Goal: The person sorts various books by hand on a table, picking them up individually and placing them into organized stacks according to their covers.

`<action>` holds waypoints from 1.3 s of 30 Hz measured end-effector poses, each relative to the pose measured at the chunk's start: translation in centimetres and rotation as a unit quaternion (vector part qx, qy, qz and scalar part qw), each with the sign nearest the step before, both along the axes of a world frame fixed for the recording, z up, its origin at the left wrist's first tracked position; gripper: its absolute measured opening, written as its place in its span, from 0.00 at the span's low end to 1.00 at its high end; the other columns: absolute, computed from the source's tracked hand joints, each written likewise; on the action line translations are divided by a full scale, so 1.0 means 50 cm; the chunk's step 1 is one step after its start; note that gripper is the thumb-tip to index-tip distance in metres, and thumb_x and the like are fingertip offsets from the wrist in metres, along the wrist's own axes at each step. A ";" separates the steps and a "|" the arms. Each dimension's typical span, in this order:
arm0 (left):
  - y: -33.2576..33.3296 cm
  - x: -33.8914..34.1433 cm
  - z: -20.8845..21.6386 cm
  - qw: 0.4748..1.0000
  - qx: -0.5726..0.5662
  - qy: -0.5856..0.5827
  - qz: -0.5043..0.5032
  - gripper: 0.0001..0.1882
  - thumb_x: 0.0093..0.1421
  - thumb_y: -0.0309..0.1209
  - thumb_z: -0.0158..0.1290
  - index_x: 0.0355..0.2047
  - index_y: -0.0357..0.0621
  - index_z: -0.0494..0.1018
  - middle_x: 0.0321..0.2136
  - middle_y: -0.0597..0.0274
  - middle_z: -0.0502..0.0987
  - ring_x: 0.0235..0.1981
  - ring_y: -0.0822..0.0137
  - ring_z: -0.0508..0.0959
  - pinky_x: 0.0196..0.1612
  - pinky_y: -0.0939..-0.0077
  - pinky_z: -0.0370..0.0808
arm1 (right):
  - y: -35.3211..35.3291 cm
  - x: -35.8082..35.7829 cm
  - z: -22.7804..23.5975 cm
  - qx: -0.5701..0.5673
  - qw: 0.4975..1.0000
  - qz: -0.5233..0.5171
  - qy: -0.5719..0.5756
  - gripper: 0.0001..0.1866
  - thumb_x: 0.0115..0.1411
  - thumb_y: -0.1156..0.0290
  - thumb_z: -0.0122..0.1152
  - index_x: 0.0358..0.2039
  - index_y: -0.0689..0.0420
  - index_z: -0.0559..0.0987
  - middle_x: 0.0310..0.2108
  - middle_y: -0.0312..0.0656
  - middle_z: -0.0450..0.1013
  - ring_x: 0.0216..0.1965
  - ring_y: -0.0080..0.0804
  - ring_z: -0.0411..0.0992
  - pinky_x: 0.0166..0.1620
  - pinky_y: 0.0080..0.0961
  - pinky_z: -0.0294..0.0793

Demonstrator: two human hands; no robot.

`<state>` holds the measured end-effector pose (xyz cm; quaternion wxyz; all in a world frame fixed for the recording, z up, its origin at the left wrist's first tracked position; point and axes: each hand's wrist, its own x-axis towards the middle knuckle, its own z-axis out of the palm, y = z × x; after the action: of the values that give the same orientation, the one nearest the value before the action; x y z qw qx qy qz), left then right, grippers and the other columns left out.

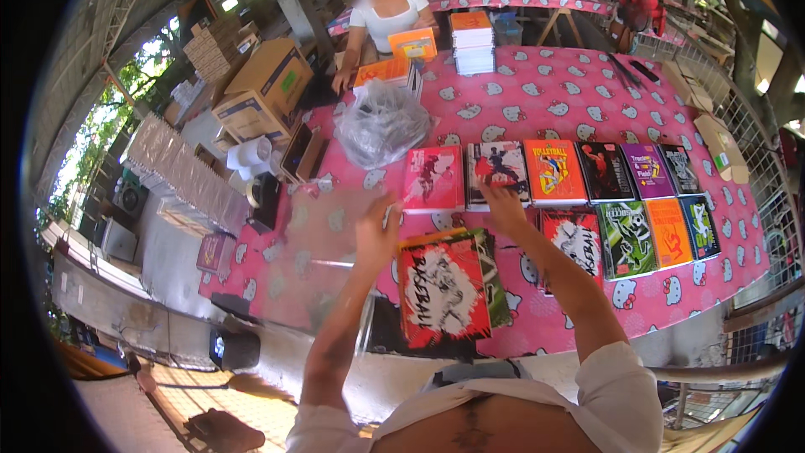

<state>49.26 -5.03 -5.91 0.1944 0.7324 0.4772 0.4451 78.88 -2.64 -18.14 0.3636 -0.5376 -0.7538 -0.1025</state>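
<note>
My left hand [377, 231] is closed, with a clear plastic sheet [323, 235] beside and below it, just left of a pink sports book [433, 176]. My right hand [503, 208] reaches forward, fingers stretched onto the lower part of a white, black and red book [503, 164]. Between my forearms lies a small pile topped by a red baseball book [444, 292], with a green book [501, 302] poking out underneath. The far row continues with an orange volleyball book [553, 169], a black-and-red book [602, 169] and a purple book [647, 169].
A nearer row holds another red baseball book [574, 239], a green soccer book [627, 239] and others. Crumpled clear plastic [381, 126] lies ahead. Across the table a co-worker [390, 13] handles orange books near a tall book stack [474, 46]. Cardboard boxes [267, 84] stand left.
</note>
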 end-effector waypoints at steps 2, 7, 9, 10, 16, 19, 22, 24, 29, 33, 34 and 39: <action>0.173 -0.101 -0.179 0.986 -0.008 0.090 0.142 0.26 0.56 0.43 0.59 0.49 0.38 0.73 0.42 0.42 0.78 0.47 0.39 0.76 0.52 0.51 0.72 | 0.031 -0.091 0.024 0.006 0.997 0.018 -0.078 0.19 0.50 0.76 0.60 0.45 0.55 0.78 0.41 0.43 0.76 0.38 0.47 0.77 0.39 0.42 0.77; 0.258 -0.156 -0.282 0.916 -0.071 0.275 0.284 0.29 0.55 0.47 0.58 0.50 0.38 0.70 0.45 0.43 0.77 0.50 0.42 0.74 0.53 0.50 0.70 | 0.000 -0.033 0.222 -0.247 0.934 -0.058 0.253 0.10 0.59 0.70 0.60 0.41 0.58 0.79 0.27 0.46 0.76 0.25 0.35 0.77 0.27 0.34 0.75; 0.255 -0.152 -0.194 0.976 -0.064 0.113 0.175 0.26 0.56 0.39 0.57 0.52 0.40 0.69 0.46 0.48 0.75 0.49 0.51 0.74 0.51 0.59 0.71 | -0.093 0.025 0.295 -0.162 0.755 0.122 0.624 0.08 0.59 0.80 0.58 0.40 0.59 0.77 0.32 0.36 0.76 0.26 0.19 0.74 0.27 0.19 0.75; 0.238 -0.152 -0.122 0.992 -0.053 0.010 0.110 0.24 0.57 0.35 0.56 0.53 0.40 0.69 0.47 0.51 0.74 0.49 0.56 0.74 0.50 0.63 0.71 | -0.129 0.063 0.294 -0.167 0.738 0.153 0.636 0.10 0.57 0.84 0.59 0.39 0.59 0.76 0.37 0.39 0.76 0.35 0.24 0.76 0.38 0.21 0.79; -0.023 -0.153 0.172 0.950 -0.097 -0.287 -0.080 0.30 0.58 0.24 0.53 0.63 0.43 0.64 0.46 0.62 0.73 0.40 0.74 0.75 0.40 0.82 0.73 | -0.178 -0.029 0.200 -0.159 0.884 0.242 0.366 0.19 0.48 0.95 0.54 0.36 0.59 0.79 0.56 0.46 0.71 0.63 0.40 0.63 0.59 0.33 0.69; -0.228 -0.115 0.120 0.987 -0.133 -0.083 -0.032 0.32 0.58 0.25 0.53 0.64 0.44 0.63 0.35 0.68 0.76 0.28 0.72 0.72 0.26 0.75 0.68 | -0.201 -0.050 0.128 -0.221 0.918 0.188 0.270 0.23 0.54 0.91 0.50 0.47 0.56 0.79 0.63 0.47 0.63 0.67 0.40 0.57 0.64 0.31 0.61; -0.332 -0.089 0.010 0.986 -0.075 0.150 0.006 0.31 0.55 0.29 0.57 0.60 0.41 0.67 0.36 0.57 0.76 0.31 0.63 0.75 0.31 0.68 0.72 | -0.270 -0.079 0.080 -0.233 0.842 0.135 0.467 0.29 0.61 0.80 0.46 0.65 0.57 0.64 0.69 0.44 0.52 0.69 0.36 0.50 0.66 0.30 0.53; -0.344 -0.064 -0.006 0.977 -0.013 0.208 0.047 0.34 0.51 0.32 0.62 0.59 0.41 0.66 0.54 0.36 0.65 0.53 0.43 0.71 0.51 0.54 0.71 | -0.346 -0.126 0.128 -0.328 0.811 0.088 0.476 0.35 0.69 0.64 0.47 0.70 0.61 0.46 0.71 0.51 0.44 0.72 0.40 0.39 0.69 0.31 0.40; -0.247 -0.039 -0.091 0.943 -0.269 -0.197 -0.016 0.39 0.61 0.36 0.56 0.68 0.41 0.51 0.64 0.44 0.57 0.62 0.58 0.62 0.62 0.67 0.60 | -0.361 -0.193 0.101 -0.328 0.746 0.152 0.560 0.44 0.68 0.55 0.48 0.69 0.65 0.37 0.71 0.56 0.37 0.72 0.42 0.36 0.70 0.34 0.39; -0.227 -0.061 -0.100 0.924 -0.335 -0.183 -0.030 0.37 0.66 0.36 0.50 0.69 0.39 0.45 0.66 0.51 0.55 0.64 0.65 0.57 0.65 0.71 0.55 | -0.313 -0.169 0.069 -0.291 0.848 0.106 0.430 0.48 0.65 0.48 0.50 0.69 0.66 0.38 0.70 0.63 0.36 0.72 0.53 0.34 0.70 0.44 0.37; -0.236 -0.076 -0.095 0.944 -0.299 -0.139 -0.023 0.35 0.68 0.33 0.48 0.69 0.41 0.45 0.66 0.54 0.55 0.65 0.66 0.57 0.64 0.73 0.56 | -0.280 -0.161 0.083 -0.281 0.870 0.097 0.393 0.48 0.64 0.47 0.51 0.69 0.66 0.40 0.69 0.64 0.37 0.72 0.55 0.33 0.69 0.47 0.37; -0.416 -0.064 -0.142 0.830 -0.130 -0.417 0.348 0.30 0.64 0.55 0.47 0.55 0.44 0.63 0.46 0.60 0.69 0.46 0.68 0.70 0.49 0.72 0.66 | -0.053 -0.132 0.208 -0.318 0.905 0.161 0.233 0.52 0.61 0.34 0.45 0.68 0.66 0.45 0.69 0.64 0.39 0.71 0.56 0.40 0.68 0.49 0.44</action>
<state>46.04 -25.84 -13.02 0.3004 0.2307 0.6279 0.6799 72.26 -5.31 -7.73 0.3501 -0.5042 -0.7170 0.3304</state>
